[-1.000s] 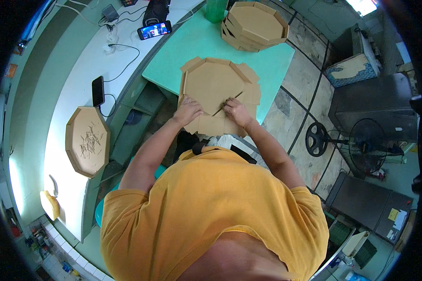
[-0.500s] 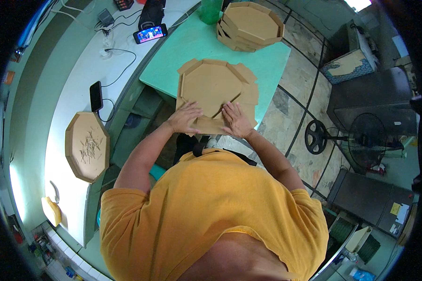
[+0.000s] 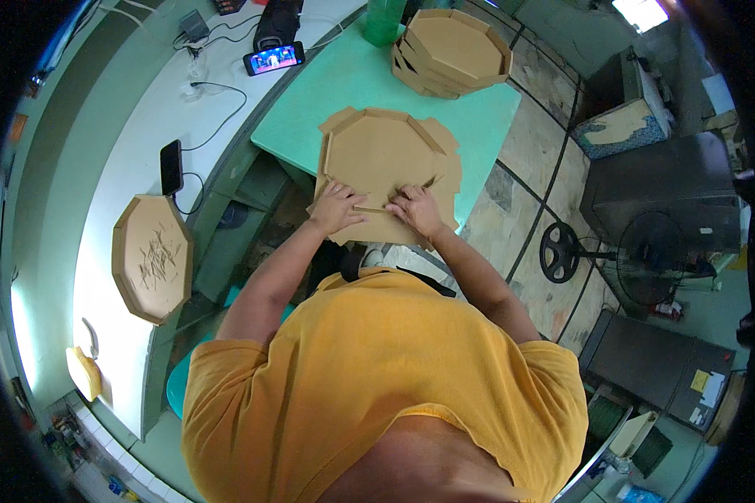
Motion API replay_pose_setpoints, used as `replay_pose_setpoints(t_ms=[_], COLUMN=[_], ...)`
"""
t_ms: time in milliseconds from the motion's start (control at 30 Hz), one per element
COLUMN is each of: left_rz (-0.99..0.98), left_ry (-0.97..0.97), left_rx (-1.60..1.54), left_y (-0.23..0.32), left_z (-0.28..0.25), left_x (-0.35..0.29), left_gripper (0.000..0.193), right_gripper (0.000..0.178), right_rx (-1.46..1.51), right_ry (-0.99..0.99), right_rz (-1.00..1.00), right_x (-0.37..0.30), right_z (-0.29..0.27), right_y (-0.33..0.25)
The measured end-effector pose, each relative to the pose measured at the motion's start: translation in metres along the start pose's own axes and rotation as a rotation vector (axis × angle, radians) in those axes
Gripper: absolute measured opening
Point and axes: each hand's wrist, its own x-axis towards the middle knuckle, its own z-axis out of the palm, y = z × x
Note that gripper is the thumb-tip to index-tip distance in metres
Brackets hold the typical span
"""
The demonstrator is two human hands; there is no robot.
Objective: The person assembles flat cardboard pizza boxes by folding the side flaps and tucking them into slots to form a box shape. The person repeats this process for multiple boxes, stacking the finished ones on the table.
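A brown cardboard box [image 3: 386, 151], eight-sided and partly folded, lies on the near part of the green table [image 3: 310, 92]. Its far and left walls stand up, while the flaps on the right spread outward. My left hand [image 3: 338, 207] rests over the near left fold, fingers stretched and thumb apart on the near flap. At the near right fold, my right hand [image 3: 415, 210] has its fingers curled on the cardboard. Those fingers partly hide the fold beneath them.
Several folded cardboard trays [image 3: 455, 46] are stacked at the table's far end, beside a green container [image 3: 383, 23]. Left, a white counter [image 3: 117, 277] bears a tray of small strips [image 3: 153, 260], a phone [image 3: 172, 168] and a lit phone [image 3: 274, 59]. A fan [image 3: 653, 256] stands right.
My right hand has gone from lying spread on the cardboard to curled fingers at the near right fold. The left hand has shifted slightly right along the near edge.
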Motion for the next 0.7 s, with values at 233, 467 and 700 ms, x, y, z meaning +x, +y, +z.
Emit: replay_pose_setpoints(t_ms=[233,467,700], left_rz=[0.01,-0.005,-0.433], left_ry=[-0.083,-0.062,0.226], left_rx=[0.166,0.264,-0.09], left_y=[0.011,0.01,0.04], left_z=[0.001,-0.021,-0.05], left_x=[0.005,0.011,-0.01], left_gripper=[0.027,0.019,0.033], right_gripper=[0.018,0.014,0.017], right_rx=[-0.065,0.015,-0.122], right_ry=[-0.004,0.025,0.157], right_rz=[-0.148,-0.061,-0.172], right_x=[-0.001,0.018,0.04], right_z=[0.01,0.005,-0.004], right_y=[-0.005,-0.016,-0.029])
